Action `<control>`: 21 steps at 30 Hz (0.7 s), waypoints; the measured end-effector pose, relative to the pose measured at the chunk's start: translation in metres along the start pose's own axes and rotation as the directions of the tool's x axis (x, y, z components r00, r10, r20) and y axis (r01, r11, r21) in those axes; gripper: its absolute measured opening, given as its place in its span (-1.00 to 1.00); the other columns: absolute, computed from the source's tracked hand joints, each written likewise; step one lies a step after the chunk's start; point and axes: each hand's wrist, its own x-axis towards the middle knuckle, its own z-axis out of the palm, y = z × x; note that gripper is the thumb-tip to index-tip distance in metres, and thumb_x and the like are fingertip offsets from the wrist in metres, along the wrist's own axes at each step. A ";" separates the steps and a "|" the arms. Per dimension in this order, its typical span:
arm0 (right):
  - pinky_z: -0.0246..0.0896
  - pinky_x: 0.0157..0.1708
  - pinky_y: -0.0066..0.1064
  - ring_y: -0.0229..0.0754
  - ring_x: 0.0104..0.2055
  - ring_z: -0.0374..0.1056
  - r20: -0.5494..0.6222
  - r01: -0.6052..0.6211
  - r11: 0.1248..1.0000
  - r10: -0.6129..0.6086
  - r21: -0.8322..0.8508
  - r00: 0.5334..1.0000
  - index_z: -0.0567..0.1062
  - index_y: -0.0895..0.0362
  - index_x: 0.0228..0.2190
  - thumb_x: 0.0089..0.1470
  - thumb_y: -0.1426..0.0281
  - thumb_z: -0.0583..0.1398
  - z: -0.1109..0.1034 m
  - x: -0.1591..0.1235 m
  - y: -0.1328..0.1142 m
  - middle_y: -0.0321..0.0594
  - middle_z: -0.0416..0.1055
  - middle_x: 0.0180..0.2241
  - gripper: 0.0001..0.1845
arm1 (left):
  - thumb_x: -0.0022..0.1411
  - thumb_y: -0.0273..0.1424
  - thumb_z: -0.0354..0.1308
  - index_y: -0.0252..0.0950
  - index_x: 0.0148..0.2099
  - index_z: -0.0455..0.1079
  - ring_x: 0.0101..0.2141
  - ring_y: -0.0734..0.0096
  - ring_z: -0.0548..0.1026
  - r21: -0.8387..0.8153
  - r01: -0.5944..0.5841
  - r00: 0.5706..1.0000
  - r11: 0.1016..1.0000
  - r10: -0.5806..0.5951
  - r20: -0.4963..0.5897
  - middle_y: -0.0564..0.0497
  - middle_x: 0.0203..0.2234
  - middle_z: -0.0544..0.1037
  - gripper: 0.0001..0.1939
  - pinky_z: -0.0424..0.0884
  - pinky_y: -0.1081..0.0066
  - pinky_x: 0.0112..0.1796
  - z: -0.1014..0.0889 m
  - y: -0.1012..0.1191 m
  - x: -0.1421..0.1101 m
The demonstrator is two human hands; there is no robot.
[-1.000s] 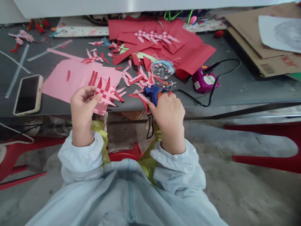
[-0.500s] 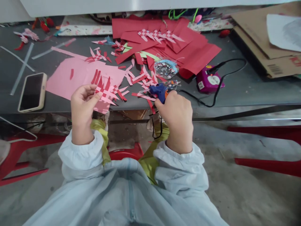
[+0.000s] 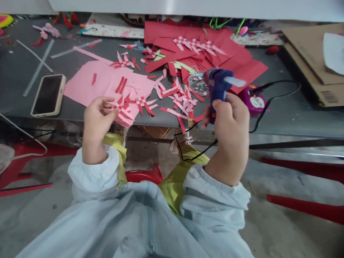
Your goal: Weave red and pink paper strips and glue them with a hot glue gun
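Observation:
My right hand is closed round the handle of a blue glue gun, raised off the table with a clear glue stick poking out of its back end. Between the thumb and fingers of my left hand is a woven paper fish in red and pink strips, partly covered by the fingers. Under it lie pink paper sheets. Another woven paper piece rests just right of the left hand. Loose red and pink paper strips are heaped between the two hands.
A phone lies at the left. Red paper with finished woven fish is piled at the back. A purple power box with a black cord stands right of the glue gun. Cardboard occupies the right end.
My right hand has lifted the glue gun from the table and moved right, turning it upright. My left hand keeps the paper fish in nearly the same place. The view has shifted slightly.

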 end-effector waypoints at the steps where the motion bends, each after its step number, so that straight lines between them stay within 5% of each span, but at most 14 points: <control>1: 0.22 -0.52 -0.33 -0.13 -0.47 0.40 0.005 -0.046 0.989 0.045 0.141 0.999 0.39 0.08 -0.31 0.17 0.29 -0.05 0.002 0.000 -0.003 -0.18 0.43 -0.45 -0.74 | -0.03 -0.31 0.32 -0.29 -0.13 0.48 -0.44 0.56 0.46 0.024 0.003 1.000 1.000 -0.003 -0.014 0.10 -0.39 0.53 -0.63 0.43 0.34 -0.35 0.000 -0.002 -0.001; 4: 0.18 -0.60 -0.37 -0.16 -0.51 0.38 0.120 -0.187 0.889 0.150 0.418 0.981 0.40 0.07 -0.41 0.10 0.28 0.01 0.008 -0.001 -0.013 -0.22 0.41 -0.50 -0.79 | 0.01 -0.32 0.29 -0.27 -0.12 0.48 -0.46 0.54 0.47 0.094 0.001 0.999 0.996 0.004 -0.054 0.10 -0.40 0.55 -0.66 0.43 0.32 -0.35 -0.001 -0.007 -0.005; 10: 0.17 -0.69 -0.36 -0.25 -0.67 0.19 0.435 -0.368 0.825 0.168 0.430 0.885 0.49 0.08 -0.37 0.13 0.05 0.07 0.020 -0.002 -0.021 -0.30 0.32 -0.61 -0.62 | 0.06 -0.42 0.30 -0.23 -0.13 0.51 -0.20 0.17 0.53 0.400 -0.086 0.961 0.912 0.183 -0.209 -0.07 -0.23 0.58 -0.73 0.42 0.08 -0.04 -0.004 -0.001 -0.031; 15: 0.12 -0.74 -0.43 -0.32 -0.70 0.16 0.578 -0.359 0.851 0.082 0.383 0.812 0.47 0.07 -0.41 0.14 -0.08 0.12 0.039 -0.002 -0.026 -0.37 0.28 -0.64 -0.53 | 0.24 -0.44 0.18 -0.16 -0.11 0.51 -0.05 0.06 0.48 0.424 -0.255 0.956 0.869 0.292 -0.025 -0.07 -0.14 0.61 -0.82 0.30 0.04 0.09 0.002 0.007 -0.055; 21: 0.16 -0.74 -0.43 -0.31 -0.70 0.21 0.682 -0.378 0.868 0.064 0.322 0.728 0.47 0.09 -0.38 0.15 -0.13 0.09 0.056 0.000 -0.029 -0.34 0.34 -0.62 -0.47 | 0.28 -0.37 0.17 -0.17 0.03 0.51 0.01 0.00 0.44 0.461 -0.274 0.957 0.844 0.286 0.046 -0.06 -0.01 0.62 -0.72 0.30 -0.03 0.09 0.002 0.007 -0.067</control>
